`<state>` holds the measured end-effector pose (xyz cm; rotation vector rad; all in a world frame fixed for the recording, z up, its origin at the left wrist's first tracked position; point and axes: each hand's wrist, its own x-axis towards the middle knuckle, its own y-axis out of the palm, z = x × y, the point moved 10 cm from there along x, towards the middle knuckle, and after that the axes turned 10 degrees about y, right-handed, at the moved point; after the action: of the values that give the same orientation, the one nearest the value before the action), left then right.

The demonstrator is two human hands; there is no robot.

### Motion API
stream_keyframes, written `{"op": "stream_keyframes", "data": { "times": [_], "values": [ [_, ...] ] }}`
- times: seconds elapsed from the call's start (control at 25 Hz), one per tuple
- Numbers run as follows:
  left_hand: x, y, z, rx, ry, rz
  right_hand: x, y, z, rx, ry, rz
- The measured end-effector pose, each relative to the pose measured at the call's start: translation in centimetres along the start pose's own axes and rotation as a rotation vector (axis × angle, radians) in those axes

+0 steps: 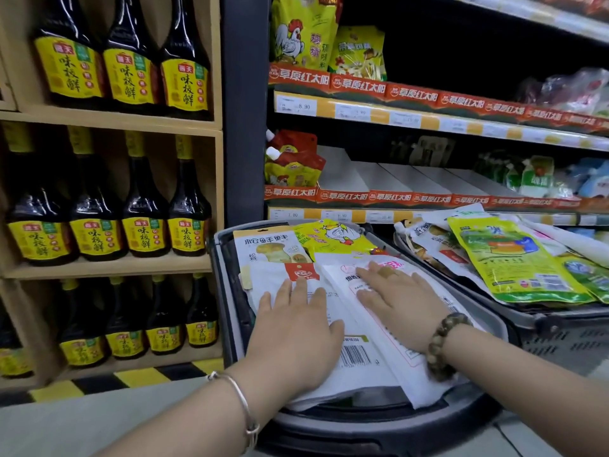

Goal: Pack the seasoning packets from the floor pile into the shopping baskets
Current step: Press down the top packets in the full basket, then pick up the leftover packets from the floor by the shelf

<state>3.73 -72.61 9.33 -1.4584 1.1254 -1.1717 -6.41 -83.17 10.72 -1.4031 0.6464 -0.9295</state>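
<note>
Both hands lie flat, palms down with the fingers straight and slightly spread, gripping nothing. The left hand (296, 328) presses on the white packets (369, 374) that top the near basket (225, 311), and the right hand (398, 301) presses on the overlapping white packet beside it. The stack sits at about rim height, and its front corners stick out over the rim nearest the person. Behind the hands, a mushroom packet (263, 249) and a yellow chicken packet (333, 237) lie against the far wall. The second basket (553, 328), just to the right, is heaped with green packets (504, 258) that spill over its edge. The floor pile is out of view.

The step in hand looks like flattening and settling the load. To do it well, pressure should be even and spread through the palms, pushing trapped air out without bursting a seal. The overhanging corners should be drawn back inside the rim so that nothing slides off. The slick film lets packets skate over each other, so a straight downward press is safer than a sideways shove.
</note>
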Motion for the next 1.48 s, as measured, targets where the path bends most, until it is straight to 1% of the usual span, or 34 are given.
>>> {"op": "stream_keyframes", "data": {
  "times": [0.24,0.48,0.56,0.68,0.76,0.84,1.0,1.16,1.32,1.48],
  "values": [
    [0.2,1.0,-0.4,0.025,0.005,0.065,-0.3,0.1,0.3,-0.044,-0.012,-0.065],
    [0.1,0.7,-0.5,-0.033,0.014,0.037,-0.1,-0.3,0.5,-0.042,-0.028,-0.029],
    [0.0,0.0,-0.3,-0.118,0.038,-0.035,0.3,-0.9,1.2,-0.024,-0.05,-0.006],
    [-1.5,-2.6,1.5,-0.271,0.056,-0.249,0.9,-2.7,3.9,0.0,-0.09,-0.04],
    [-3.8,-4.3,4.6,-0.357,0.004,-0.352,0.7,-3.5,7.9,0.013,-0.142,-0.054],
    [-6.7,-5.8,8.5,-0.349,-0.042,-0.402,-0.1,-3.7,13.1,0.019,-0.226,-0.075],
    [-13.9,-6.5,17.6,-0.263,-0.124,-0.348,-2.6,-2.4,24.6,-0.069,-0.395,-0.119],
    [-21.8,-6.6,28.1,-0.214,-0.274,-0.34,-5.5,2.0,36.5,-0.095,-0.502,-0.069],
    [-30.1,-6.2,38.1,-0.148,-0.436,-0.355,-8.2,6.6,49.4,-0.049,-0.581,0.003],
    [-39.6,-6.2,46.2,-0.083,-0.593,-0.343,-11.5,9.7,61.3,-0.04,-0.652,0.06]
  ]
}}
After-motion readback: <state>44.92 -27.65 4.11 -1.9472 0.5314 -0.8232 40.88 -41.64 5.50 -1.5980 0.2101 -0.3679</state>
